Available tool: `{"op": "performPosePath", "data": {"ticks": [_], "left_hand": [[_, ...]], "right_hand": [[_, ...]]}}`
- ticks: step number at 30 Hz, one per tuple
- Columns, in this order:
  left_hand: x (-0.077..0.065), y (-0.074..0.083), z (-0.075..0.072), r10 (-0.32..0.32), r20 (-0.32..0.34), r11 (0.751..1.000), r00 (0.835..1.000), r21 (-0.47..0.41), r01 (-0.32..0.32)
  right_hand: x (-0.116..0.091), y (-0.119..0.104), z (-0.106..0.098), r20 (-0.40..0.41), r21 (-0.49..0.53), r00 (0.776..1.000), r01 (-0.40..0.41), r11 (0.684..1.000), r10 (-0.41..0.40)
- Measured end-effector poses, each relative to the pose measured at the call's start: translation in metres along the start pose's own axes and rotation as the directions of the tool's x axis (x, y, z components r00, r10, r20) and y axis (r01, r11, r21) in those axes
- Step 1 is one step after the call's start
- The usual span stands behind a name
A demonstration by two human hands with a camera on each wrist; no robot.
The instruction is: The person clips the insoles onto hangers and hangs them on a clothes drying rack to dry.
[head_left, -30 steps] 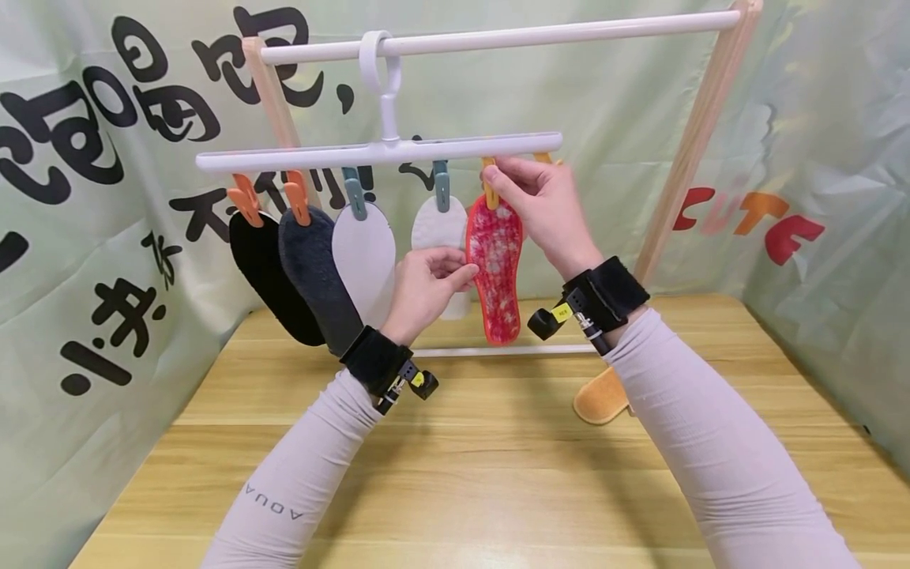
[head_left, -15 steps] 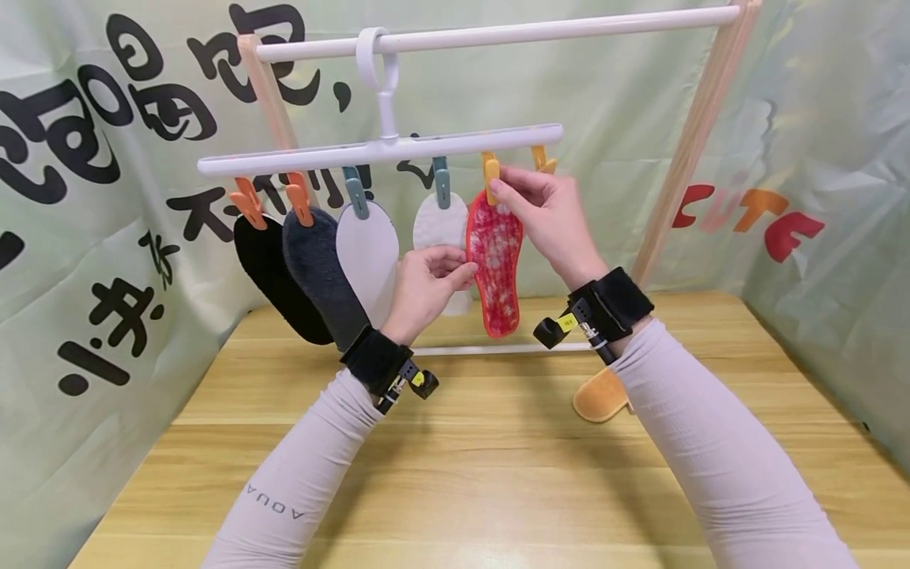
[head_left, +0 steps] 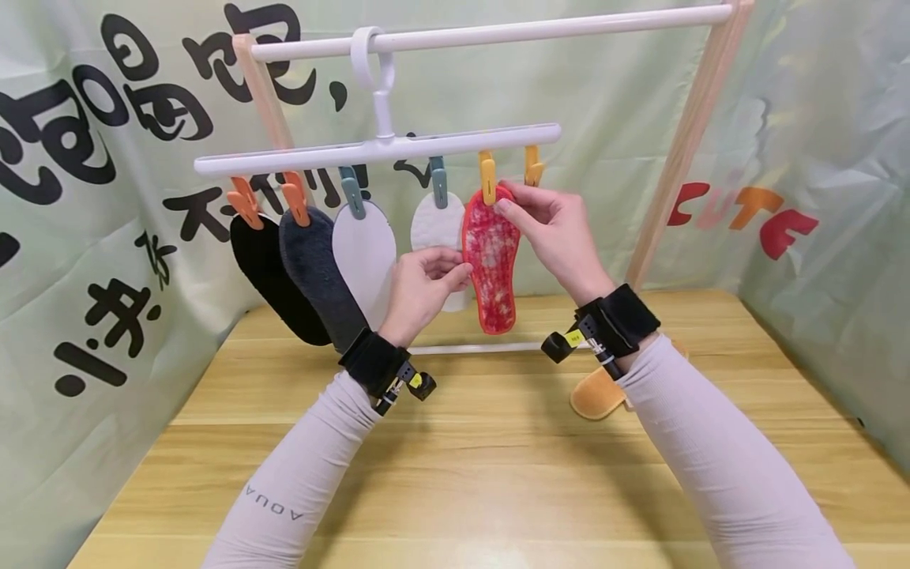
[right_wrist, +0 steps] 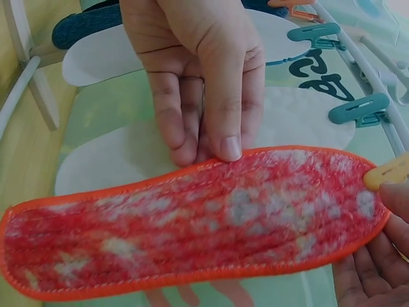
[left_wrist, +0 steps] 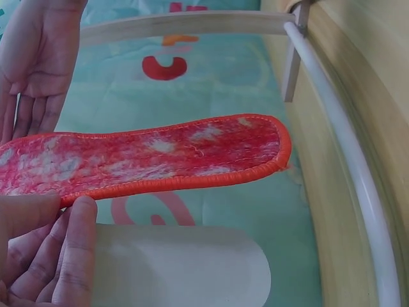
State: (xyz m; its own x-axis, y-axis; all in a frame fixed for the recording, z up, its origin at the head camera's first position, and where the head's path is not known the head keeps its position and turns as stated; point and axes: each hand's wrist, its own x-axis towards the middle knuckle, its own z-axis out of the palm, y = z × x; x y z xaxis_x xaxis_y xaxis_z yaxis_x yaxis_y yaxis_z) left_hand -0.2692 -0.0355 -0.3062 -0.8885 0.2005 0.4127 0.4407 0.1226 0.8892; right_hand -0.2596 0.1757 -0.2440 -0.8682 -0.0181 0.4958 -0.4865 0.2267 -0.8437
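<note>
A red-and-white mottled insole (head_left: 493, 261) with an orange-red edge hangs from a yellow clip (head_left: 487, 178) on the white hanger (head_left: 313, 158). My left hand (head_left: 423, 288) pinches its left edge about midway down, thumb in front; the left wrist view shows the thumb and fingertips at the orange binding. At the top right of the insole, just below the clip, my right hand (head_left: 562, 233) pinches the edge with the thumb in front and fingers behind. In the right wrist view the clip's tip (right_wrist: 388, 173) overlaps the insole's top.
Black (head_left: 273, 276), dark grey (head_left: 316, 269) and two white insoles (head_left: 362, 253) hang from orange and teal clips. A second yellow clip (head_left: 533, 166) holds nothing. An orange insole (head_left: 597, 395) lies on the wooden table (head_left: 455, 474) behind the right forearm. A wood-and-white rack (head_left: 498, 30) carries the hanger.
My right hand has slid down from the yellow clip to the insole's top right edge. The hanger's right end has risen slightly. My left hand keeps its pinch.
</note>
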Motion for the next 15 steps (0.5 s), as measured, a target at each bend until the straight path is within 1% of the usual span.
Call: {"op": "performPosePath", "data": {"ticks": [9,15], "left_hand": [[-0.001,-0.004,-0.001,0.006,-0.016,1.000,1.000,-0.010,-0.007],[-0.003,-0.005,-0.001,0.009,-0.022,1.000,1.000,-0.010,-0.010]], "right_hand": [[-0.010,0.012,-0.010,0.016,-0.012,0.999,-0.048,0.999,0.048],[-0.018,0.016,-0.016,0.031,-0.051,0.996,-0.080,0.996,0.082]]}}
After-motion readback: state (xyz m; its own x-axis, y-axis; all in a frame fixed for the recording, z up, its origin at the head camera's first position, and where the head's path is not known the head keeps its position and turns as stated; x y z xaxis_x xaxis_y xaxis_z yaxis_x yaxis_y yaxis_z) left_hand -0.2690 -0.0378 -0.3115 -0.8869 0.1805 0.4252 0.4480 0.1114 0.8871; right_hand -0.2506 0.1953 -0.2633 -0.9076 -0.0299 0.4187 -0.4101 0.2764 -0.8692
